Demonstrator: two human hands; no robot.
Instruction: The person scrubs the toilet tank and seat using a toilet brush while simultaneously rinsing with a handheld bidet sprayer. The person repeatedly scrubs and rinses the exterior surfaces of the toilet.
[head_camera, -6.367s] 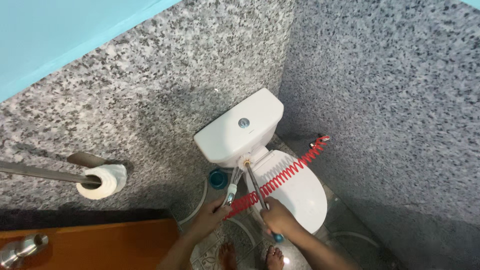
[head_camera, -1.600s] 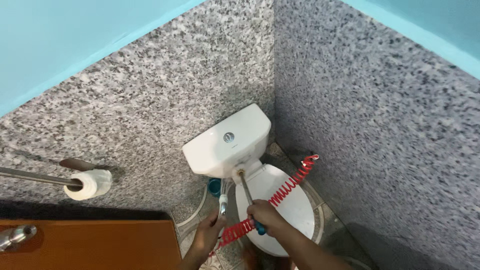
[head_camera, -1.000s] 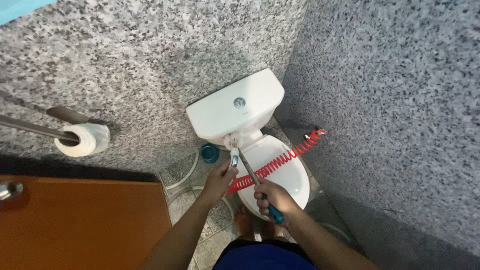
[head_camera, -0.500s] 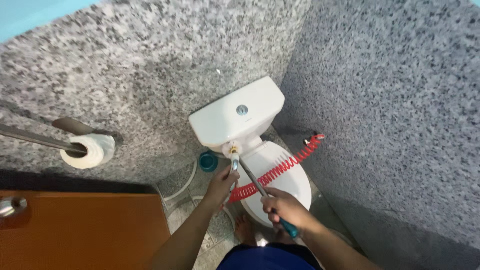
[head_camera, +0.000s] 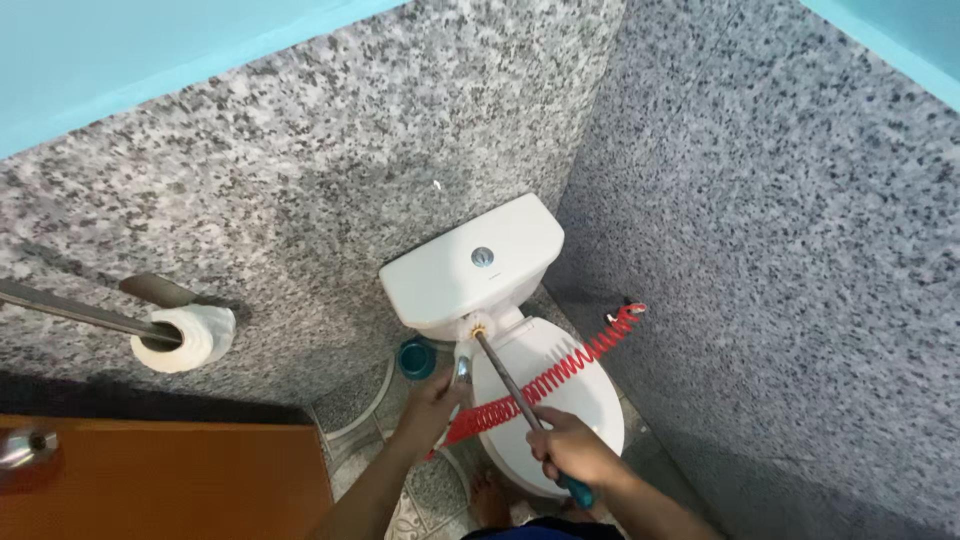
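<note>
A white toilet stands in the corner with its tank (head_camera: 470, 275) at the back and its closed lid (head_camera: 575, 385) in front. My right hand (head_camera: 565, 450) grips a long-handled toilet brush (head_camera: 505, 380) with a blue grip; its white head (head_camera: 478, 326) presses against the tank's front lower edge. My left hand (head_camera: 432, 405) holds a chrome bidet sprayer (head_camera: 462, 368) pointed up at the brush head. A red coiled hose (head_camera: 560, 372) runs from the sprayer across the lid to a valve (head_camera: 630, 305) on the right wall.
Speckled granite walls close in at the back and right. A toilet roll (head_camera: 190, 338) hangs on a metal bar at left. A brown door (head_camera: 170, 480) with a knob (head_camera: 25, 450) is at lower left. A small blue container (head_camera: 415, 358) sits on the floor beside the toilet.
The view tilted upward, so the toilet sits lower in frame. Both hands keep their grips, with the brush head still at the tank's front edge.
</note>
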